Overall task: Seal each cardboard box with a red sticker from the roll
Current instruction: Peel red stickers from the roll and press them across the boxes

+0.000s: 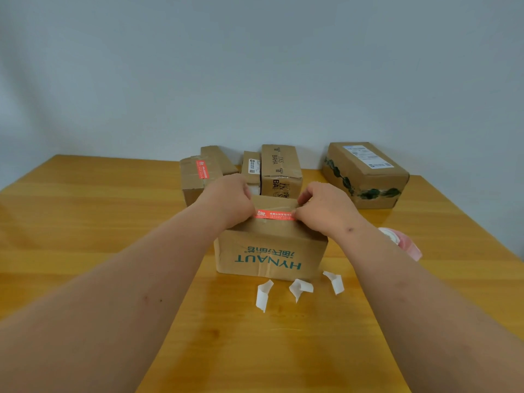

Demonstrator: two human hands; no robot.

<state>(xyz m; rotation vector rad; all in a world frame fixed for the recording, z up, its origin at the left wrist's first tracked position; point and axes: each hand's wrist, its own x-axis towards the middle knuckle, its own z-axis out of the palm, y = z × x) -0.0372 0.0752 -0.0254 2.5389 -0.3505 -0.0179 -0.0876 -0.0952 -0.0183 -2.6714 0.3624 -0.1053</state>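
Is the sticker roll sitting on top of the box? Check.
No, the sticker roll lies on the table right of the box, partly behind the right forearm.

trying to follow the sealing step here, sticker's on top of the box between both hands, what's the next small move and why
Probably press and smooth the red sticker flat along the top of the front box. The left hand and right hand each hold one end of it across the taped seam, so it seems placed but not yet rubbed down.
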